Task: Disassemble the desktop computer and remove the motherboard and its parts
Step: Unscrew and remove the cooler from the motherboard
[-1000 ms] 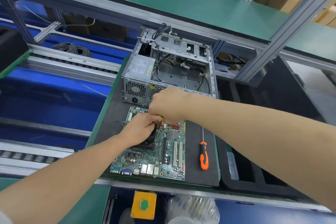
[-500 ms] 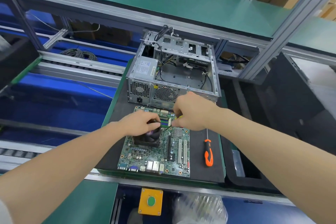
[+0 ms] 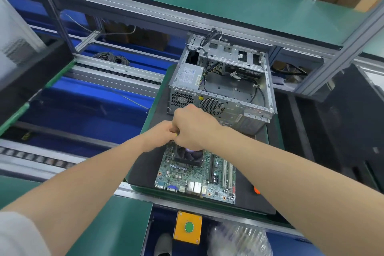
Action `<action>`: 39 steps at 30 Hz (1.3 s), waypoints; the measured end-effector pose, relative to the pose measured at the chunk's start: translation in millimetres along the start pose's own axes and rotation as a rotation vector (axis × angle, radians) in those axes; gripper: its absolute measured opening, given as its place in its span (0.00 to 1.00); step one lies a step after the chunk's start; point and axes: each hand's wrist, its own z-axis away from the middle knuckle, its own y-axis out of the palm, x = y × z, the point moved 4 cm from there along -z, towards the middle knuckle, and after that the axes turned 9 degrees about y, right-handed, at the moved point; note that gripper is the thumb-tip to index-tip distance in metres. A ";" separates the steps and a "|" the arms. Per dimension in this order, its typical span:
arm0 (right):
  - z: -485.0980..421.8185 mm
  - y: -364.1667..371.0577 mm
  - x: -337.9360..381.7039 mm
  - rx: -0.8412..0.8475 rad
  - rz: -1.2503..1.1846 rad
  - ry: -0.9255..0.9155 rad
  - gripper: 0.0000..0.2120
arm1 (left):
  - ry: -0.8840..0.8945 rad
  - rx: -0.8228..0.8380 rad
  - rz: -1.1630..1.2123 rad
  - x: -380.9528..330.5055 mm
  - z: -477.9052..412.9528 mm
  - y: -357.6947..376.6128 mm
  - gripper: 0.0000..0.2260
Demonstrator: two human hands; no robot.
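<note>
The green motherboard (image 3: 195, 181) lies flat on a black mat (image 3: 143, 164) in front of the open metal computer case (image 3: 228, 89). A black CPU fan cooler (image 3: 190, 157) sits on the board's far half. My right hand (image 3: 192, 129) is curled in a fist over the cooler's far left corner, gripping a small tool of which only a yellow bit (image 3: 175, 134) shows. My left hand (image 3: 159, 135) lies right against it on the left, its fingertips hidden behind the right hand.
An orange-handled screwdriver (image 3: 257, 190) lies on the mat right of the board, mostly under my right forearm. A yellow box with a green button (image 3: 188, 227) and clear plastic wrap (image 3: 239, 239) sit below the bench edge. Cable coils (image 3: 112, 58) lie far left.
My right hand has moved left from the board's far right part to the cooler's far left corner. My left hand has slid off the cooler top to meet it.
</note>
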 end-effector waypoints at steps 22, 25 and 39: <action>-22.0 7.6 7.0 0.104 0.104 0.002 0.17 | 0.026 -0.041 0.259 16.4 16.6 -2.4 0.17; -21.7 8.9 6.2 0.103 0.093 -0.007 0.18 | 0.031 -0.028 0.275 14.6 18.4 -4.1 0.22; -24.8 5.0 26.6 0.213 0.135 -0.056 0.19 | 0.055 0.239 -0.074 -16.9 40.8 21.7 0.11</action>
